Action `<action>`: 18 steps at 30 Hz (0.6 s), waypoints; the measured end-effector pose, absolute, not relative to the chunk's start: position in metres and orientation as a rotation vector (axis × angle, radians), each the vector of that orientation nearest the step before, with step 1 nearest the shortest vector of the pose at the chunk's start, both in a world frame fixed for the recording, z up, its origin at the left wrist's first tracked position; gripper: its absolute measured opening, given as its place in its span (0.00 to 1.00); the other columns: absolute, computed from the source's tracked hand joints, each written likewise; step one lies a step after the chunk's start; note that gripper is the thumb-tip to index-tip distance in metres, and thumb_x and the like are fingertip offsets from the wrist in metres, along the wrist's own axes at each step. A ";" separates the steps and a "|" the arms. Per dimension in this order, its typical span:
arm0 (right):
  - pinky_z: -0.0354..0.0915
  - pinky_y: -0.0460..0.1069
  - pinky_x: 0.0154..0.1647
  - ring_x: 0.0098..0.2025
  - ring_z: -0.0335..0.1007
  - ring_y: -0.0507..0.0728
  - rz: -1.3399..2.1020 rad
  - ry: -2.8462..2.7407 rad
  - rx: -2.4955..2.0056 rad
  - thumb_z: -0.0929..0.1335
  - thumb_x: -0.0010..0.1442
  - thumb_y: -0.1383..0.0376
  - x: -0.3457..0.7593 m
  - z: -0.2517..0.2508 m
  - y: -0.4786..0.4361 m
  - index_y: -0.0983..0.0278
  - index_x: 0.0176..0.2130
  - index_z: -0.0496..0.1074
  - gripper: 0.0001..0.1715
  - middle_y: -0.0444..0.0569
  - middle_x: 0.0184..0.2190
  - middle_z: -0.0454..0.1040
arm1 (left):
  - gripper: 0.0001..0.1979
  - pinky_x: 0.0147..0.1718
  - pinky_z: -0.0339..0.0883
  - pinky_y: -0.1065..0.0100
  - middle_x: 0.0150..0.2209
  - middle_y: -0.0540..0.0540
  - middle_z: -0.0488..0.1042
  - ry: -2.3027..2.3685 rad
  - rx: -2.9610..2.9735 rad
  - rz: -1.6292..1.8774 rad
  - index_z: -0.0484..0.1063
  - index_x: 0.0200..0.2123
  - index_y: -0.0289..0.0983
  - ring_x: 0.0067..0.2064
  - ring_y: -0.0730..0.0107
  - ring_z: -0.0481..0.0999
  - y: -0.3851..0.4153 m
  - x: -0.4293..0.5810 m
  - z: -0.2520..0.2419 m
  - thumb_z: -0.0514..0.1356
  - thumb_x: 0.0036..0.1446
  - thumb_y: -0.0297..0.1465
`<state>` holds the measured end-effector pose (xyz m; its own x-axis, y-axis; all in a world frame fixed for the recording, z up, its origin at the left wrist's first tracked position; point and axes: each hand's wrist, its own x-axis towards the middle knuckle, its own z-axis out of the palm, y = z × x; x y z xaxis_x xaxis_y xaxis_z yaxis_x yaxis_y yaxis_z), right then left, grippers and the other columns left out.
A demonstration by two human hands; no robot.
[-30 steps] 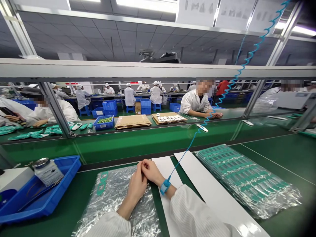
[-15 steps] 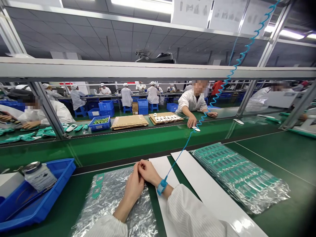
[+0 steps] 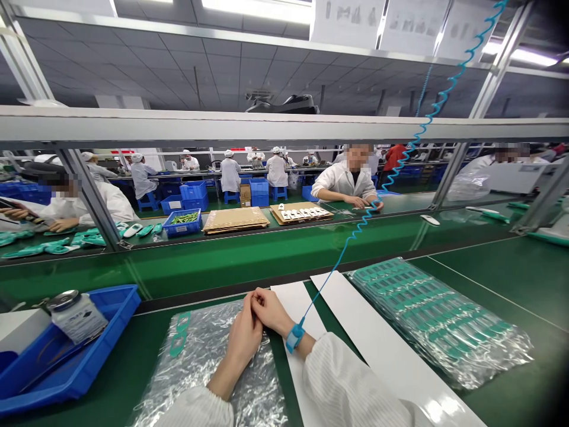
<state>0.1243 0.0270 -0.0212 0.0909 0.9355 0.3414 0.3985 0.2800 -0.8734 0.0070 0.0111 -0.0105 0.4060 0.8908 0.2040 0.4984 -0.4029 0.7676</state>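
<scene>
My left hand (image 3: 244, 332) and my right hand (image 3: 270, 310) meet above the top right part of a clear plastic bag (image 3: 200, 370). The fingers of both are closed and pressed together at the tips; anything between them is too small or hidden. Near the bag's upper left lies a green piece with oval cutouts (image 3: 180, 333). A blue wrist strap (image 3: 295, 337) circles my right wrist, and its coiled cord (image 3: 355, 231) runs up to the right. Just right of my hands lies a white strip (image 3: 297, 299).
At left a blue tray (image 3: 91, 367) holds a jar (image 3: 77, 317). A wider white strip (image 3: 368, 326) and bagged green pieces (image 3: 427, 308) lie at right. Beyond the green conveyor (image 3: 249, 255), a co-worker (image 3: 344, 181) sits near cardboard sheets (image 3: 235, 219).
The co-worker across the conveyor has drawn an arm back from it, and the white part there is now near their hands. My hands stay together; the view shifts slightly.
</scene>
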 end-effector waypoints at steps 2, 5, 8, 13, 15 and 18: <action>0.53 0.44 0.23 0.23 0.58 0.50 0.640 -1.498 -1.298 0.63 0.54 0.69 0.124 -0.021 0.027 0.62 0.22 0.57 0.12 0.39 0.19 0.61 | 0.26 0.36 0.65 0.64 0.46 0.39 0.76 1.175 2.045 0.819 0.52 0.61 0.37 0.44 0.56 0.76 0.011 0.007 -0.010 0.48 0.59 0.26; 0.53 0.44 0.24 0.24 0.58 0.51 0.641 -1.500 -1.294 0.62 0.55 0.68 0.125 -0.022 0.027 0.62 0.22 0.57 0.12 0.40 0.20 0.62 | 0.25 0.37 0.65 0.64 0.46 0.38 0.76 1.160 2.043 0.818 0.53 0.60 0.37 0.45 0.55 0.76 0.011 0.007 -0.010 0.48 0.58 0.25; 0.53 0.45 0.24 0.23 0.58 0.51 0.644 -1.500 -1.291 0.62 0.55 0.68 0.125 -0.022 0.027 0.62 0.22 0.57 0.12 0.40 0.19 0.61 | 0.26 0.40 0.65 0.64 0.47 0.39 0.76 1.139 2.046 0.826 0.53 0.60 0.37 0.46 0.56 0.76 0.011 0.007 -0.010 0.48 0.58 0.25; 0.52 0.45 0.23 0.22 0.56 0.51 0.654 -1.508 -1.278 0.62 0.55 0.65 0.125 -0.023 0.027 0.61 0.22 0.57 0.12 0.40 0.19 0.60 | 0.28 0.41 0.66 0.62 0.49 0.37 0.75 1.139 2.052 0.836 0.52 0.61 0.36 0.46 0.55 0.75 0.011 0.007 -0.011 0.49 0.56 0.23; 0.52 0.46 0.24 0.23 0.57 0.52 0.661 -1.512 -1.269 0.62 0.56 0.63 0.125 -0.024 0.027 0.61 0.22 0.57 0.12 0.40 0.19 0.60 | 0.28 0.43 0.65 0.63 0.50 0.38 0.75 1.140 2.058 0.842 0.53 0.60 0.37 0.48 0.56 0.75 0.010 0.007 -0.011 0.49 0.56 0.23; 0.53 0.47 0.25 0.24 0.57 0.53 0.680 -1.519 -1.249 0.61 0.57 0.61 0.126 -0.025 0.027 0.61 0.23 0.57 0.13 0.41 0.19 0.61 | 0.27 0.45 0.66 0.62 0.50 0.38 0.75 1.156 2.068 0.844 0.53 0.60 0.36 0.49 0.55 0.75 0.008 0.007 -0.011 0.50 0.56 0.24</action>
<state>0.1258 0.0269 -0.0246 0.0476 0.9373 0.3454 0.3668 0.3052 -0.8788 0.0072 0.0079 -0.0108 0.4137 0.8808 0.2303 0.4875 -0.4280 0.7611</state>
